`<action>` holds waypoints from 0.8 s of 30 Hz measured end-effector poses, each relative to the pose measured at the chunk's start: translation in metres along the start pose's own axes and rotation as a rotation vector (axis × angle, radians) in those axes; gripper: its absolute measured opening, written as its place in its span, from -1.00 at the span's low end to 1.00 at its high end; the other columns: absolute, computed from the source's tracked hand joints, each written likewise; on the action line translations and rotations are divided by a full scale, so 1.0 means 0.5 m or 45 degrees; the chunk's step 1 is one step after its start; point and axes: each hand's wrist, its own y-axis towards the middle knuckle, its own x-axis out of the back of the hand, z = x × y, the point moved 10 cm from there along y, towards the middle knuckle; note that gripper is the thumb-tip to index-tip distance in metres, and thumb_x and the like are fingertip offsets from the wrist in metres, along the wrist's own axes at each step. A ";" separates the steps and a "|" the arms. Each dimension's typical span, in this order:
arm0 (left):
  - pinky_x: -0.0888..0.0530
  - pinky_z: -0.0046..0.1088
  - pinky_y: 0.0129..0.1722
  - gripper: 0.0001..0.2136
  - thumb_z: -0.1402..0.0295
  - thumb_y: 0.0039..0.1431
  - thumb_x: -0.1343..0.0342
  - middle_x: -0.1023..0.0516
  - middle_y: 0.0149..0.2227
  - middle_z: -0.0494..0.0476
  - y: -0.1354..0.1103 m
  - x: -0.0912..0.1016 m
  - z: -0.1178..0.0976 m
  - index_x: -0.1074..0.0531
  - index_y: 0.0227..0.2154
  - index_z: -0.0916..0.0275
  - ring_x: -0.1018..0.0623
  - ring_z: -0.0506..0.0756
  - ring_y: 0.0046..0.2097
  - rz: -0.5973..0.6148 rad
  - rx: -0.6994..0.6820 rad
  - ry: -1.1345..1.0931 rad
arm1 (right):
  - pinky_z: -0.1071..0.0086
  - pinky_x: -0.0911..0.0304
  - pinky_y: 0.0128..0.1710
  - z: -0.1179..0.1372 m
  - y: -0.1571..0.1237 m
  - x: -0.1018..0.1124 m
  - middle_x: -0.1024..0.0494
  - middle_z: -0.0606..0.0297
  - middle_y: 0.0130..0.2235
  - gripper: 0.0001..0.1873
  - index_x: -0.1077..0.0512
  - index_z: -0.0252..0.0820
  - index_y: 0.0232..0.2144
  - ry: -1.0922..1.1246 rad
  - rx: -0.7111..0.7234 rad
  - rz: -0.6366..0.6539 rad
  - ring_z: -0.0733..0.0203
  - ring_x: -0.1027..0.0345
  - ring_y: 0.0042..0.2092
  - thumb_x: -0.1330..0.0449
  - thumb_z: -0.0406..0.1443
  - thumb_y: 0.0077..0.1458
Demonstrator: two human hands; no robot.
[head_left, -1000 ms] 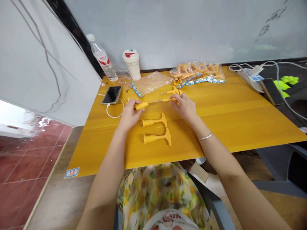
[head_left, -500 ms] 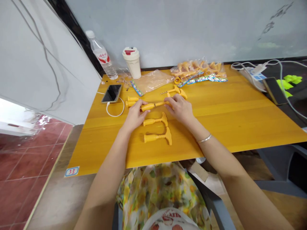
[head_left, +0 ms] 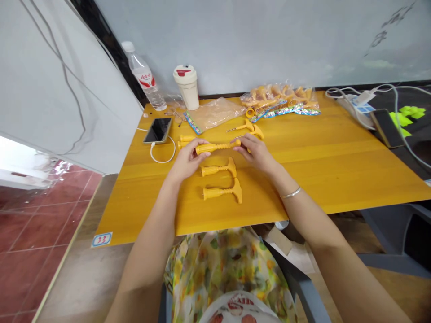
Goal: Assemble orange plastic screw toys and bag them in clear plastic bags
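Note:
My left hand pinches the left end of a yellow plastic sleeve. My right hand grips the T-handle end of the same piece, and the two halves are pushed together over the yellow wooden table. Two finished yellow T-handle tools lie just in front of my hands. Two loose yellow sleeves lie to the left of the held piece. Behind my right hand lie two T-handle corkscrew pieces with bare metal screws.
A phone on a white cable lies at the left, a water bottle and a white cup at the back. An empty clear bag and a bag of yellow parts lie behind. A power strip and cables sit at the right.
The metal screw between my hands has slid into the yellow sleeve, so my hands have come closer together. The assembled piece now reads as one yellow tool.

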 end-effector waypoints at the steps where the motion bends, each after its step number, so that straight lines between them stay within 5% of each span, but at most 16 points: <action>1: -0.42 -0.39 -0.14 -0.72 0.21 0.13 -0.25 -0.55 -0.16 0.10 -0.001 0.000 -0.010 -0.50 -0.11 0.18 -0.50 0.10 -0.18 0.001 -0.053 0.048 | 0.31 -0.21 -0.25 -0.011 0.001 -0.002 -0.29 0.29 -0.41 -0.52 -0.36 -0.13 -0.43 0.083 -0.093 0.000 0.20 -0.20 -0.33 -0.04 0.10 0.29; 5: -0.42 -0.29 0.04 -0.70 0.14 0.22 -0.20 -0.56 -0.10 0.16 -0.005 -0.001 -0.055 -0.50 -0.08 0.18 -0.51 0.16 -0.05 -0.014 -0.254 0.250 | 0.40 -0.02 -0.49 -0.064 -0.021 -0.065 -0.13 0.45 -0.57 -0.41 -0.20 -0.11 -0.59 0.753 -0.629 0.160 0.35 0.01 -0.52 -0.17 0.20 0.13; 9: -0.41 -0.26 0.08 -0.69 0.11 0.26 -0.16 -0.56 -0.07 0.17 -0.007 -0.004 -0.067 -0.49 -0.06 0.17 -0.51 0.17 -0.01 -0.005 -0.302 0.320 | 0.45 0.00 -0.55 -0.082 -0.040 -0.100 -0.11 0.54 -0.60 -0.51 -0.39 -0.14 -0.45 1.189 -0.901 0.104 0.42 0.07 -0.58 -0.37 0.12 -0.04; 13: -0.48 -0.37 -0.17 -0.67 0.12 0.20 -0.19 -0.56 -0.17 0.10 0.000 -0.003 -0.015 -0.48 -0.05 0.16 -0.52 0.09 -0.23 0.013 -0.080 0.189 | 0.43 -0.18 -0.44 -0.060 -0.016 -0.049 -0.28 0.49 -0.49 -0.44 -0.47 -0.05 -0.08 1.079 -0.632 -0.076 0.37 -0.15 -0.50 -0.33 0.14 0.02; 17: -0.44 -0.43 -0.35 -0.64 0.12 0.17 -0.21 -0.53 -0.25 0.07 0.000 -0.004 0.016 -0.47 -0.04 0.17 -0.46 0.04 -0.37 0.035 0.052 0.044 | 0.39 -0.18 -0.35 -0.015 -0.004 -0.032 -0.35 0.42 -0.44 -0.29 -0.48 -0.08 0.01 0.803 -0.349 0.071 0.31 -0.22 -0.39 -0.35 0.20 -0.06; 21: -0.46 -0.35 -0.09 -0.66 0.12 0.17 -0.23 -0.57 -0.11 0.14 -0.001 -0.012 -0.020 -0.49 -0.07 0.19 -0.54 0.13 -0.11 0.054 -0.114 0.087 | 0.39 0.04 -0.48 -0.037 -0.013 -0.026 -0.17 0.46 -0.61 -0.30 -0.56 -0.23 -0.33 0.419 -0.461 0.067 0.36 -0.01 -0.52 -0.17 0.30 0.05; 24: -0.42 -0.29 0.05 -0.66 0.09 0.20 -0.22 -0.59 -0.09 0.18 -0.005 -0.025 -0.047 -0.50 -0.09 0.20 -0.53 0.16 -0.02 0.073 -0.238 0.160 | 0.38 0.12 -0.54 -0.064 -0.029 -0.049 -0.09 0.46 -0.71 -0.20 -0.53 -0.24 -0.50 0.469 -0.691 0.157 0.37 0.05 -0.60 0.03 0.34 0.14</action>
